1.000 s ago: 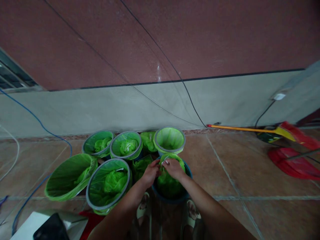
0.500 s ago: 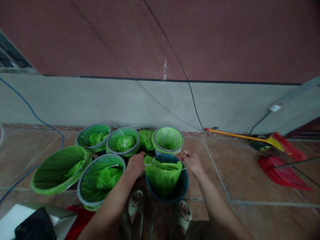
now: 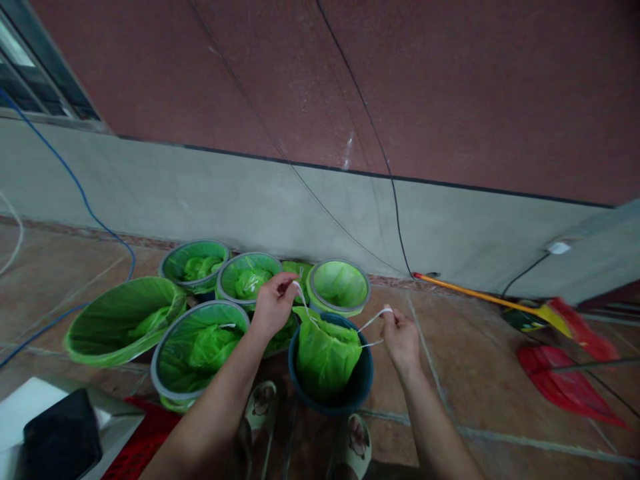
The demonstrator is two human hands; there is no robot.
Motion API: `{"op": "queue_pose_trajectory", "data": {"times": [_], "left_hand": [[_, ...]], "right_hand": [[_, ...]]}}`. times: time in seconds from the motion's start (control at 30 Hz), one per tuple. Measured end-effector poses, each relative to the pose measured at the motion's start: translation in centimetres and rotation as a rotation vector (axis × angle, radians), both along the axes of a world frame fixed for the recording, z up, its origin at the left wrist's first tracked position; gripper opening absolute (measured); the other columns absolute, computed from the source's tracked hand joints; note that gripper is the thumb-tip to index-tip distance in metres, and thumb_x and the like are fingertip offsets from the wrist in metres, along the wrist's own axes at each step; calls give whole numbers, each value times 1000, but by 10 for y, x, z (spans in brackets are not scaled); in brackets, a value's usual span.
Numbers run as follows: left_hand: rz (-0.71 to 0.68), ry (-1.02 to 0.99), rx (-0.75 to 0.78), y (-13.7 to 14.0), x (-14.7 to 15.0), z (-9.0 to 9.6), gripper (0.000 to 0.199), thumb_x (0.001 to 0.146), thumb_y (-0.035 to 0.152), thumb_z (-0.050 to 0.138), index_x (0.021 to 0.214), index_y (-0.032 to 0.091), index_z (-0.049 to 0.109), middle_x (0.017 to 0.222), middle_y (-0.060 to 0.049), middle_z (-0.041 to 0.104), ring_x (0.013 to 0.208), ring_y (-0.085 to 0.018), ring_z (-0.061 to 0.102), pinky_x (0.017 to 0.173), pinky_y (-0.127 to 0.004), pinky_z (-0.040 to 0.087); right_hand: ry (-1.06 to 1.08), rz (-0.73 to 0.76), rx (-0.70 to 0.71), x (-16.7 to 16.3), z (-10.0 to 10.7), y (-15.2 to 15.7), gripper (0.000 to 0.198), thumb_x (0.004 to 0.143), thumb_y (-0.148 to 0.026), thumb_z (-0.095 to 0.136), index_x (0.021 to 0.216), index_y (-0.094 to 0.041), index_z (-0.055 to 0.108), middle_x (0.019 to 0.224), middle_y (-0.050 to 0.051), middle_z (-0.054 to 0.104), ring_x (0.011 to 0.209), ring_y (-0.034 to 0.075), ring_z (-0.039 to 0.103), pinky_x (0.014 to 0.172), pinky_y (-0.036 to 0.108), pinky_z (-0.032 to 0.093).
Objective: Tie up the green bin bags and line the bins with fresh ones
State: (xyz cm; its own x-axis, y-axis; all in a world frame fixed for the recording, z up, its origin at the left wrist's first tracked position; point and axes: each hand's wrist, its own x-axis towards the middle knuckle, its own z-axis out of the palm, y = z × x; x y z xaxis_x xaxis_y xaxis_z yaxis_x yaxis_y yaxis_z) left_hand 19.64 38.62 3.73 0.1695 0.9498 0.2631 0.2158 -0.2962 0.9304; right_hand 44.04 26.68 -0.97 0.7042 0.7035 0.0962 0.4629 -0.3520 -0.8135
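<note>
White, thin drawstrings (image 3: 373, 322) are now stretching out in longer loops than half a second ago, while the bare left hand (image 3: 274, 303) and the bare right hand (image 3: 401, 339) are spreading farther apart. Each hand's fingers are pinching the drawstrings. Between them, the translucent green plastic bag (image 3: 325, 363) is sitting inside a round, dark-blue plastic bin (image 3: 367, 377). That bin is standing on brown floor tiles (image 3: 500, 407) with pale joints. Behind it, a wall (image 3: 210, 87) is showing maroon above and pale grey below. An orange-handled broom (image 3: 475, 293) is lying to the right.
</note>
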Motion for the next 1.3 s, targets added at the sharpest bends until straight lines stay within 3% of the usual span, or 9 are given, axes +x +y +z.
{"op": "queue_pose_trajectory", "data": {"times": [0.17,0.27,0.37,0.5,0.67,0.8,0.9,1.17,1.3], "left_hand": [[-276,-493,-339,-25,32,19,18,73,32,69,79,15,70,68,0,68,65,-12,61,71,-24,49],[-314,-688,-513,-34,44,27,19,68,31,73,75,14,69,67,0,68,64,-11,62,72,-26,50],[-357,-739,-590,-36,52,33,20,66,29,75,77,13,70,68,-2,69,66,-13,64,73,-27,50],[-394,-759,-629,-33,57,31,23,69,30,72,85,14,71,81,-5,72,78,-16,67,85,-32,50],[-328,-497,-587,-32,57,-7,24,73,19,60,95,18,71,98,-5,72,90,-17,65,87,-31,46],[-631,-178,-492,-45,60,-42,16,76,21,55,75,15,69,77,-3,69,77,-15,60,79,-29,45],[-706,-7,-365,-55,63,-53,17,79,25,55,73,16,69,68,0,65,65,-12,54,69,-26,42],[-231,-522,-738,-44,66,-48,17,70,31,66,69,14,69,64,-3,65,59,-14,57,65,-28,45],[-313,-259,-580,-39,65,-48,15,71,26,63,62,14,68,57,0,60,56,-11,52,61,-25,39]], "right_hand": [[654,70,325,-37,17,9,56,76,-69,56,87,-15,69,65,5,65,62,18,58,61,30,45],[985,249,348,-54,21,12,54,76,-66,60,97,-16,66,68,1,63,51,10,50,54,25,42],[921,518,198,-68,18,12,46,75,-51,69,107,-19,63,65,-5,57,43,4,31,43,20,25],[703,700,-12,-80,6,13,34,75,-48,68,90,-17,65,60,-3,56,48,7,38,44,22,24],[875,563,96,-68,10,12,49,81,-66,54,78,-18,60,51,-5,46,43,7,27,42,23,15],[1123,546,306,-50,27,10,42,82,-59,60,72,-19,56,48,-8,34,41,5,18,40,22,13],[1228,495,444,-39,34,11,37,79,-54,65,72,-19,55,49,-10,31,40,4,15,39,20,13],[1153,-118,442,-25,18,15,19,69,-27,65,83,-19,55,54,-10,44,37,2,21,35,15,15],[1074,-33,519,-33,27,13,22,72,-35,61,86,-20,57,52,-10,40,37,3,18,35,17,14]]}}
